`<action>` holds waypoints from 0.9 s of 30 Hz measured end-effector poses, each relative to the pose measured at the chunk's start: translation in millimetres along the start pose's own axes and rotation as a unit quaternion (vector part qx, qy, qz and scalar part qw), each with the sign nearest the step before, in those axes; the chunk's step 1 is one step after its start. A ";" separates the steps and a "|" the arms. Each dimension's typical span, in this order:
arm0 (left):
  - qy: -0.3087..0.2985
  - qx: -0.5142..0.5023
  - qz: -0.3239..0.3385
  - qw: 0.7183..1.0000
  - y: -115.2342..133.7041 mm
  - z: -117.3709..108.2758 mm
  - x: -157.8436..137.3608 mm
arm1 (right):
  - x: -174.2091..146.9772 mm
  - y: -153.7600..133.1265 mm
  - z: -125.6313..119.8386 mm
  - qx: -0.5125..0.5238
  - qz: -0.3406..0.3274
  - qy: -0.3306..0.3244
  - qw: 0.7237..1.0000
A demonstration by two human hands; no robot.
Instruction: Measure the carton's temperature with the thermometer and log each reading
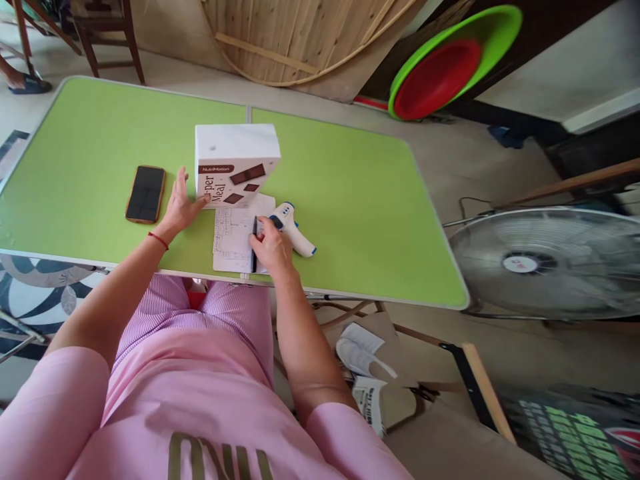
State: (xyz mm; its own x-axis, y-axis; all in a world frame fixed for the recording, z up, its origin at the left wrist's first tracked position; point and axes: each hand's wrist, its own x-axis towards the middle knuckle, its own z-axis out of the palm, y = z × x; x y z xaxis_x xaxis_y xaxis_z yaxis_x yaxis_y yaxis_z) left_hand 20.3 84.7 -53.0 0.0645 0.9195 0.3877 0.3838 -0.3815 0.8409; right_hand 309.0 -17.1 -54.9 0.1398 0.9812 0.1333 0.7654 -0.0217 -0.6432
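Observation:
A white box [237, 167] with "NutriMotion" and brown bar pictures on its front stands on the green table, at the far end of a handwritten notebook [233, 237]. At its left side is my left hand [181, 203], fingers spread and thumb touching the lower left edge of the box. My right hand [274, 245] is closed around a black pen [254, 245], which lies across the right part of the notebook page. Just right of that hand rests a white and blue infrared thermometer [296, 230]. A dark-screened phone [145, 193] in an orange-brown case lies left of my left hand.
The green folding table [360, 200] has a metal rim and a centre seam. A large fan [540, 263] stands off its right end. Green [500, 40] and red basins [435, 77] lean behind, near a round wooden board [300, 40]. At upper left, a person's foot [25, 83] shows beside a chair [107, 33].

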 end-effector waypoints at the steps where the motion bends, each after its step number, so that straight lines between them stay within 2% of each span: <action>1: 0.013 0.050 -0.025 0.998 8.4 -3.0 -14.3 | -1.6 2.2 -1.5 0.026 -0.011 0.006 1.000; 3: 0.011 0.136 -0.042 0.990 31.6 -7.0 -48.5 | -7.1 7.4 -4.4 0.102 -0.036 0.022 0.994; 4: -0.016 0.162 -0.026 0.986 45.4 -7.7 -66.6 | -10.6 9.3 -5.2 0.148 -0.050 0.030 0.987; 6: -0.100 0.199 0.037 0.974 73.3 -6.5 -99.7 | -17.6 9.7 -4.7 0.241 -0.079 0.044 0.966; 8: -0.189 0.239 0.086 0.948 96.5 -2.4 -123.7 | -23.1 4.9 -1.8 0.317 -0.100 0.054 0.942; 10: -0.255 0.290 0.103 0.917 111.5 2.6 -136.3 | -26.5 -4.0 2.4 0.360 -0.101 0.061 0.926; 13: -0.316 0.350 0.094 0.877 121.1 7.9 -139.9 | -29.7 -19.2 9.2 0.369 -0.073 0.061 0.925; 18: -0.328 0.388 0.090 0.856 127.5 8.4 -136.8 | -34.5 -32.2 23.0 0.344 -0.044 0.054 0.936; 23: -0.338 0.389 0.069 0.854 133.7 7.3 -135.9 | -34.7 -30.9 33.4 0.302 -0.037 0.065 0.950; 27: -0.332 0.383 0.068 0.859 135.3 8.2 -134.8 | -33.1 -28.3 36.2 0.275 -0.065 0.058 0.957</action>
State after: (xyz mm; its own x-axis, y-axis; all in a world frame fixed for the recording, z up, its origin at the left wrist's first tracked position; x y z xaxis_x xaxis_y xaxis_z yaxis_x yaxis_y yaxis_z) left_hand 71.1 -90.1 5.4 0.5710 0.8193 -0.0526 0.8082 -0.5498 0.2110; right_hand 260.0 -41.9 -68.4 0.1597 0.9400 0.3016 0.3384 0.2349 -0.9112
